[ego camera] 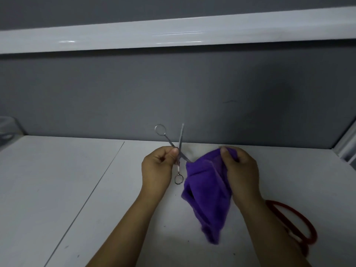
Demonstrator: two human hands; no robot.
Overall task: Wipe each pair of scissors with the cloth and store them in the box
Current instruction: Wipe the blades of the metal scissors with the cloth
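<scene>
Nearest, the red-handled scissors [314, 233] lie on the table [57, 180], partly hidden by the right arm and not yet wiped. The right hand [240, 166] pinches the top of the purple cloth [207, 189], which hangs down. The left hand [157, 166] has a closed grip: thumb and fingers pinch the small metal scissors [181, 139] near the middle. The blades are spread wide and one tip touches the cloth. I think it is best to wrap cloth round one blade and slide from middle to tip, fingers off the sharp edge. Far left, a clear tub [7, 128] may be the box.
</scene>
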